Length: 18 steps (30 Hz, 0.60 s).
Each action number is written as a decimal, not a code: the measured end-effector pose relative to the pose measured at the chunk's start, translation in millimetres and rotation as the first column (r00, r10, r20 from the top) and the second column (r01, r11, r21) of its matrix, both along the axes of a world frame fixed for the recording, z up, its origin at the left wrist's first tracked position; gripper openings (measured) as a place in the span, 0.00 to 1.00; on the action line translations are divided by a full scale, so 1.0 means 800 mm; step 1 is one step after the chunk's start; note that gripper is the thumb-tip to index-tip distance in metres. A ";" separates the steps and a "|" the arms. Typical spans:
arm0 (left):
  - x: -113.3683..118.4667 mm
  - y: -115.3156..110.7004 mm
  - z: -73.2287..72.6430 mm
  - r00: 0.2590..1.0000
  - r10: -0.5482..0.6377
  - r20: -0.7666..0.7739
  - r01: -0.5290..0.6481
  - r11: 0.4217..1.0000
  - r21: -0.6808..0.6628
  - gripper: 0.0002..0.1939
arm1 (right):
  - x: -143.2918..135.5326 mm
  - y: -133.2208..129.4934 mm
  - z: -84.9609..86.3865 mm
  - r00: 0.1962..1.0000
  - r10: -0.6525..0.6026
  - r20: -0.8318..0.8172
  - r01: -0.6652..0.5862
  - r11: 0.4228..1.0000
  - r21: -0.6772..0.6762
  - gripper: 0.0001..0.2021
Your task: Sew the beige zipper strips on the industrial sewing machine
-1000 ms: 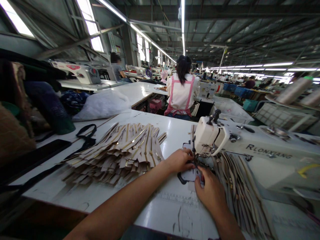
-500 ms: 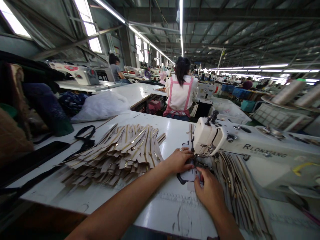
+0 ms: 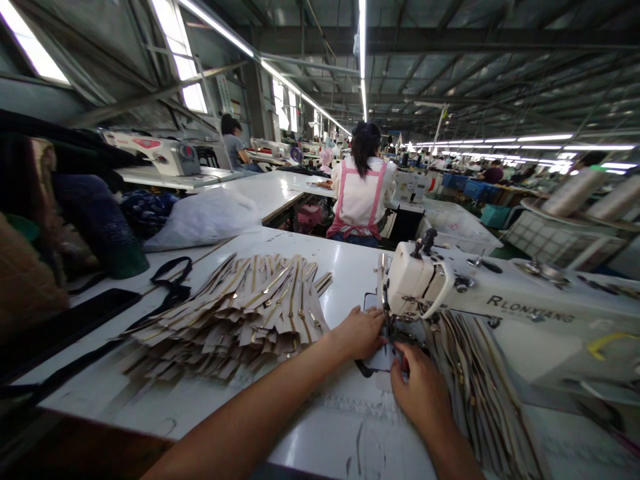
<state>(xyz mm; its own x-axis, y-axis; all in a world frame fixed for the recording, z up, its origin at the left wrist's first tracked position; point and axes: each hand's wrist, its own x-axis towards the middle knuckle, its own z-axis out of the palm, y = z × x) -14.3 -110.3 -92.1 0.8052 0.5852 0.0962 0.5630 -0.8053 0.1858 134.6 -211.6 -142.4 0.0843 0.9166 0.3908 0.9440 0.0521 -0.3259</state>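
A beige zipper tape (image 3: pixel 383 270) with metal teeth runs past the needle area of a white sewing machine (image 3: pixel 417 280). My left hand (image 3: pixel 361 331) lies palm down just left of the presser foot, its fingers stretched flat beside the tape. In front of the needle, my right hand (image 3: pixel 419 383) is closed, with thumb and index finger at the near end of the tape; the exact grip is partly hidden. Left of my hands spreads a big heap of zippers (image 3: pixel 270 300) with gold teeth. Under the machine arm, right of my right hand, hangs a row of zippers (image 3: pixel 475 380).
A white plastic bag (image 3: pixel 205 217) and a black strap (image 3: pixel 173 277) lie on the left of the white table (image 3: pixel 345 413). Thread cones (image 3: pixel 575 193) stand at right. A person in a pink-strapped apron (image 3: pixel 363 193) sits ahead with their back to me.
The zipper tape reaches slightly farther out behind the machine. My left hand's fingers have shifted a little at the needle; my right hand stays nearly in place. The view has tilted slightly.
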 end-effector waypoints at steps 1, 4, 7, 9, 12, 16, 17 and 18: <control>-0.001 -0.008 0.009 0.997 0.018 -0.074 -0.018 1.000 0.006 0.17 | 0.000 0.000 0.000 1.000 -0.006 -0.003 0.006 1.000 -0.001 0.16; -0.012 -0.023 0.038 0.964 -0.018 -0.265 -0.002 0.997 -0.075 0.08 | 0.001 0.001 -0.001 0.999 -0.030 -0.013 0.029 1.000 -0.002 0.16; -0.029 -0.015 0.056 0.983 -0.020 -0.184 -0.005 0.991 -0.133 0.11 | 0.003 0.001 -0.003 0.999 -0.037 -0.026 0.037 0.999 0.000 0.17; -0.036 -0.001 0.058 0.997 0.042 -0.070 -0.049 0.993 -0.108 0.11 | 0.004 0.001 -0.004 0.999 -0.038 -0.035 0.039 0.999 0.008 0.17; -0.032 0.015 0.051 0.999 -0.019 0.041 0.024 0.990 -0.142 0.10 | 0.004 0.002 -0.005 0.998 -0.039 -0.048 0.040 0.999 0.014 0.17; -0.014 0.014 0.034 0.976 -0.214 0.042 0.218 0.950 -0.223 0.16 | 0.004 0.003 -0.004 0.997 -0.041 -0.070 0.041 0.999 -0.006 0.17; -0.009 0.011 0.031 0.975 -0.224 0.009 0.220 0.948 -0.229 0.16 | 0.004 0.003 -0.003 0.996 -0.043 -0.077 0.042 0.999 -0.011 0.17; -0.006 0.007 0.029 0.974 -0.223 -0.027 0.212 0.950 -0.229 0.15 | 0.004 0.003 -0.002 0.996 -0.044 -0.083 0.043 0.999 -0.015 0.17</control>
<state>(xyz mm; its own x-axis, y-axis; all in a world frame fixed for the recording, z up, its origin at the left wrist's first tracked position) -19.1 -104.6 -69.2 0.9157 0.3970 -0.0620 0.3924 -0.8506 0.3500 137.9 -209.3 -144.2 0.1562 0.9165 0.3683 0.9148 0.0063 -0.4038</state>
